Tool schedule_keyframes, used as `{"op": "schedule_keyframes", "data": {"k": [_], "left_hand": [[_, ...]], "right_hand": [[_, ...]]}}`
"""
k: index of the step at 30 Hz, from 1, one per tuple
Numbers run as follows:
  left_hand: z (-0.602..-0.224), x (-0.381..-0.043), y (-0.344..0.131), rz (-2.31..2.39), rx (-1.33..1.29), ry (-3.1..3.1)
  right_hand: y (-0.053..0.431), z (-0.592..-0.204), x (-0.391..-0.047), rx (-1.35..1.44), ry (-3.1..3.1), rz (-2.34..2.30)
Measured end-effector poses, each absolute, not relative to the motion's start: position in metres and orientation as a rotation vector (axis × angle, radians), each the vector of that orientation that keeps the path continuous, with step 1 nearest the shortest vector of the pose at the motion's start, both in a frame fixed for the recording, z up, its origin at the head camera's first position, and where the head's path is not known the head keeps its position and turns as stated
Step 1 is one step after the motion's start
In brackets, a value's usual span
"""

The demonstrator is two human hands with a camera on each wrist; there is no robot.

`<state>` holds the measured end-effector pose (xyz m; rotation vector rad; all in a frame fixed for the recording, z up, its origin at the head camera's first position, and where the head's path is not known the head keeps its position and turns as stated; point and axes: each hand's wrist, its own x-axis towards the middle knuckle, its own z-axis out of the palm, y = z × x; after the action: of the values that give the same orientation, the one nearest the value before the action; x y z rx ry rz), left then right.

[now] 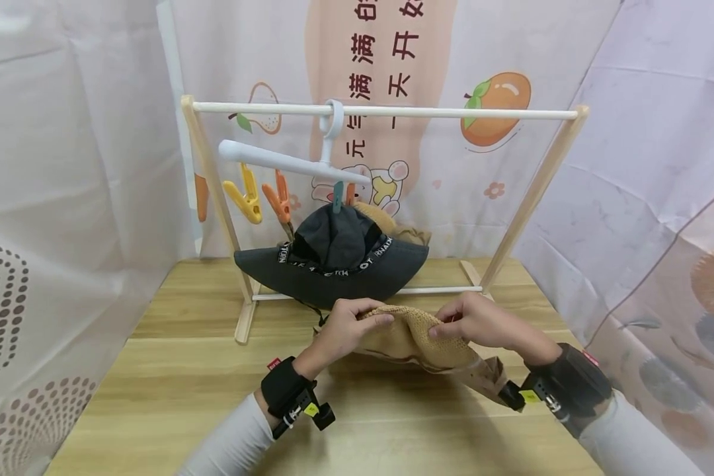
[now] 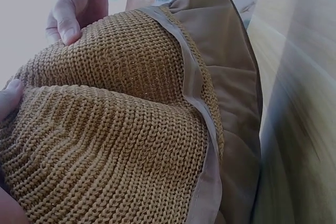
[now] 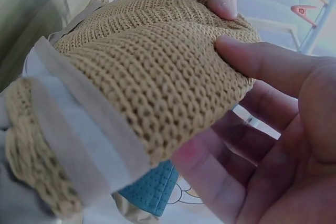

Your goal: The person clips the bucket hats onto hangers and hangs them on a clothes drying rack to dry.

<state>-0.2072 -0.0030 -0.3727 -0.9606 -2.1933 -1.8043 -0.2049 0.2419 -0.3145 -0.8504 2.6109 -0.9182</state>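
Both hands hold a tan knitted hat [image 1: 415,328] with a smooth brown fabric brim, low over the table in front of the rack. My left hand [image 1: 346,332] pinches its knitted crown from the left, thumb on the near side. On the right, my right hand [image 1: 475,322] pinches the crown between thumb and fingers. The left wrist view shows the ribbed knit [image 2: 115,135] with a fold across it and a pale tape along the brim seam [image 2: 195,85]. A dark bucket hat [image 1: 333,281] with white lettering hangs just behind the hands.
A wooden rack carries a white rail [image 1: 452,114] and a white hanger [image 1: 282,160]. A teal clip [image 1: 338,197] holds the dark hat, beside an orange clip [image 1: 350,193]. Yellow [image 1: 246,196] and orange clips [image 1: 278,197] hang left. More tan fabric [image 1: 412,235] shows behind the dark hat.
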Motion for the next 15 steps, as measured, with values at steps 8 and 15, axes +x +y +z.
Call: {"op": "schedule_keyframes", "data": {"k": [8, 15], "left_hand": [[-0.357, -0.21, -0.011, -1.792, -0.891, -2.163], [-0.349, -0.207, -0.019, -1.763, -0.834, -2.152]], "right_hand": [[0.231, -0.306, -0.212, -0.848, 2.619, -0.938], [0.221, -0.299, -0.214, -0.859, 2.611, -0.973]]}}
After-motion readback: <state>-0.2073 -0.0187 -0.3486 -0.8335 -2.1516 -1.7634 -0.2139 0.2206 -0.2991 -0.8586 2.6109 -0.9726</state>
